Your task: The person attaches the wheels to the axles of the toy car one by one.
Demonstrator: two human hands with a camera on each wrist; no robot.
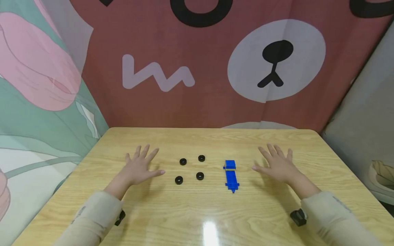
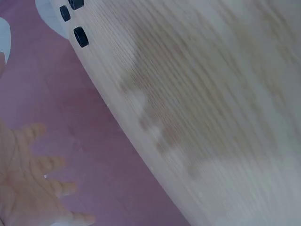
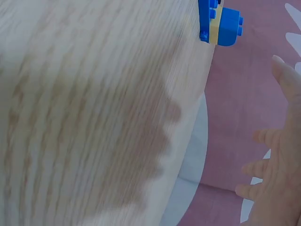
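While I watch from afar, the left hand (image 1: 138, 169) and the right hand (image 1: 281, 167) hover above the wooden table (image 1: 166, 213), fingers spread wide and straight, with nothing in their grasp. Between them I see four small black wheels (image 1: 200, 178) lying apart in a rough square, nearer the left hand, and a blue toy chassis (image 1: 231, 176) to their right, nearer the right hand.

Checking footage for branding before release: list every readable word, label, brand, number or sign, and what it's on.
None readable; no text shows on black rings, blue toy piece or table.
Left sleeve, right sleeve: small marks, too blurred to read.
Backdrop: pale zigzag, apparently just drawing.
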